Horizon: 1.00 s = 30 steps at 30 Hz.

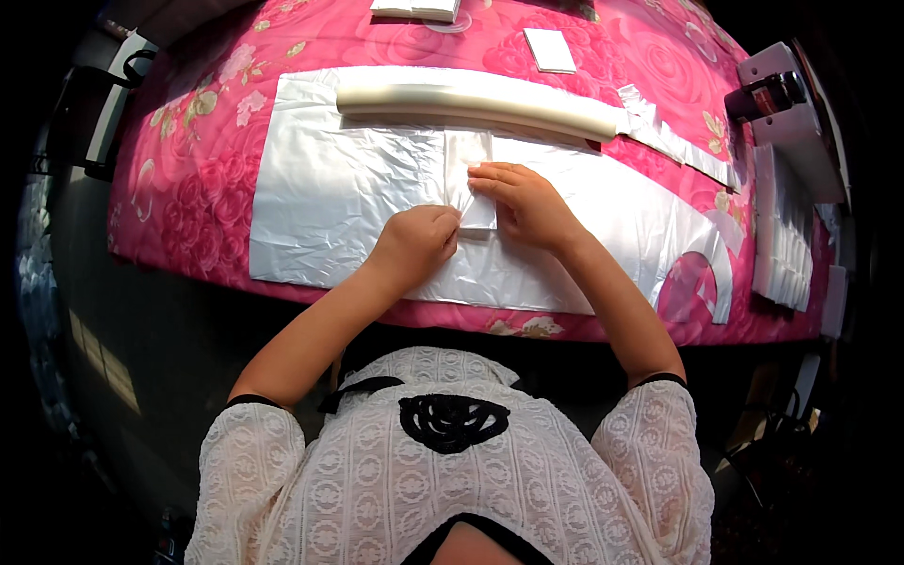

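Note:
A narrow folded piece of thin white plastic film (469, 151) lies upright between my hands, on top of a large shiny white plastic sheet (320, 188). My left hand (419, 247) is closed, its thumb and forefinger pinching the left edge of the folded film near its lower end. On the film's right side, my right hand (527, 205) lies with its fingers stretched out, fingertips touching the film. Just beyond both hands a long cream-coloured roll (471, 102) rests across the sheet. At the right, the sheet ends in a curved, loop-like strip (718, 268).
A pink rose-patterned cloth (207, 179) covers the table. Small white folded packets (550, 51) lie at the far side. At the right stand a stack of folded white pieces (782, 231), a white box (796, 141) and a dark cylindrical object (767, 96). A crumpled white strip (673, 141) trails beside the roll.

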Available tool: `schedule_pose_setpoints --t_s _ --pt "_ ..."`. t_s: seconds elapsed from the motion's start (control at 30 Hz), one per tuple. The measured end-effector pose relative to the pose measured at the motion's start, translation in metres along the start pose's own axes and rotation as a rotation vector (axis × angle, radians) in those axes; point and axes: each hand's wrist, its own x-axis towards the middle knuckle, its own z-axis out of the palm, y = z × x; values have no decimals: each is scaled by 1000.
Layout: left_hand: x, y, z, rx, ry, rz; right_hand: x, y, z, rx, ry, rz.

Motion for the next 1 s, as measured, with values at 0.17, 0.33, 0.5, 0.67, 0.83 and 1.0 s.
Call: schedule_pose_setpoints --t_s 0.17,0.33,0.5,0.67,0.83,1.0 --pt "-23 5 -16 -129 30 222 -22 -30 12 74 95 -15" --pt "-34 1 -14 -82 -52 220 -35 -38 15 139 69 28" --pt "-23 -1 -5 -208 -19 -103 -27 -37 8 297 67 366" --pt "3 -2 -1 -373 52 -485 6 -34 -6 368 -92 811" --pt "16 -7 -6 -423 30 -638 26 -22 -12 346 -290 932" --pt "22 -1 -18 -364 -48 -683 29 -19 -12 367 -324 968"
